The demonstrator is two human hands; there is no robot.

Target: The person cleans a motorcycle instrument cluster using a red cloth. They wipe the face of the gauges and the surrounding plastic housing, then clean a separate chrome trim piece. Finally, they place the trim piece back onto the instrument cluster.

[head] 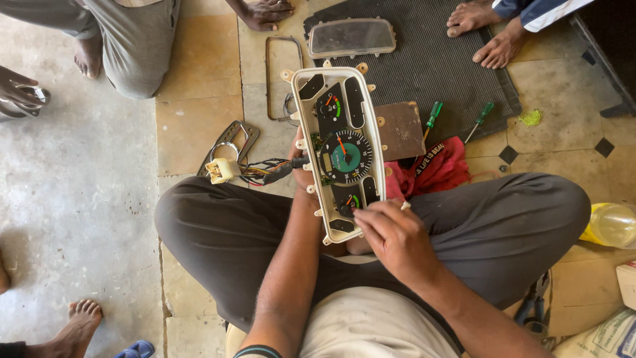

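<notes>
I sit cross-legged and hold a white vehicle instrument cluster [339,149] upright over my lap, its dark dials and orange needles facing me. My left hand [301,174] grips it from behind along its left edge, mostly hidden by the housing. My right hand [391,232] rests on the lower right corner, fingertips pinched at the small bottom gauge. A bundle of coloured wires with a white connector [222,170] trails off to the left of the cluster.
A clear cluster lens cover [351,36] lies on a dark ribbed mat [437,66]. Two green-handled screwdrivers [434,114], a brown board [399,129], a red cloth [437,166] and pliers [533,305] lie nearby. Other people's feet and hands surround the spot. A yellow bottle [609,225] sits right.
</notes>
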